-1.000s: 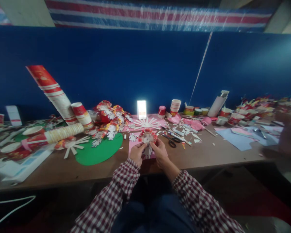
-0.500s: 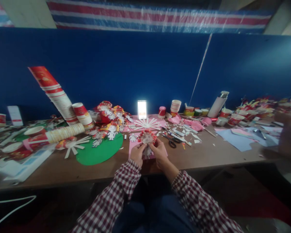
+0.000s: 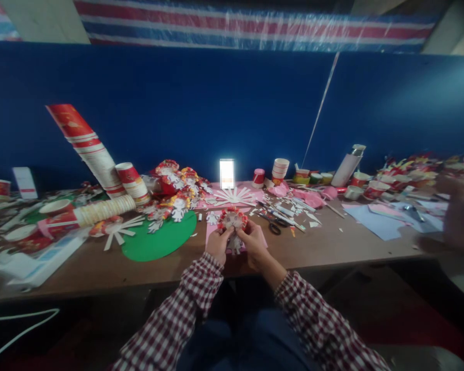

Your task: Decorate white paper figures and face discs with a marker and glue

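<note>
Between my two hands is a paper doll (image 3: 234, 220) with a red-and-white fringe around its head and a pale figure below. My left hand (image 3: 218, 244) pinches its left side, thumb on the front. On the opposite side my right hand (image 3: 255, 245) grips it the same way. Beneath lies a pink paper sheet (image 3: 209, 238) on the brown table (image 3: 317, 252). A small white figure cutout (image 3: 212, 218) rests just beyond my left hand. Behind the doll, a fan of white paper strips (image 3: 235, 196) spreads over more pink paper.
Left are a green paper oval (image 3: 158, 245), a pile of paper dolls (image 3: 180, 180), stacked paper cups (image 3: 96, 154) and a power strip (image 3: 48, 260). To the right lie scissors (image 3: 274, 228), paper scraps and a flask (image 3: 346, 167). Another person's arm (image 3: 458, 211) shows at far right.
The doll's head has tipped slightly, and its lower figure shows a little more below my thumbs. Both hands keep their grip in nearly the same place.
</note>
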A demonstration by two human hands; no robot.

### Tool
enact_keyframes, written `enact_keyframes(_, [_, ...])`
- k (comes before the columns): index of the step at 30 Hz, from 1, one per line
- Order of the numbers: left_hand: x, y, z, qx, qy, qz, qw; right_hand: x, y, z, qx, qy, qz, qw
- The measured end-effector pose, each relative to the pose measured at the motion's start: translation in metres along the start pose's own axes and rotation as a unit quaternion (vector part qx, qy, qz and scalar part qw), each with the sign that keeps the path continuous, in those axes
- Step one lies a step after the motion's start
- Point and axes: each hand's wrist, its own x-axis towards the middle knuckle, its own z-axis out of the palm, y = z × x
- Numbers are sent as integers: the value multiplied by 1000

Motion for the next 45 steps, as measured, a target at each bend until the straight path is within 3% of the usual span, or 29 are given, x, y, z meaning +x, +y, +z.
enact_keyframes(10, [-9,7,-1,-46,-51,-16,998,8,5,-6,30,10,4,999])
enact_keyframes(29, [4,-5,-6,-59,44,89,993,2,12,1,18,2,33,999])
enact_keyframes(38, [-9,5,-4,-65,24,21,997,-3,0,1,22,10,36,999])
enact_keyframes(45, [-8,6,-6,-54,34,26,998,-4,3,3,27,17,33,999])
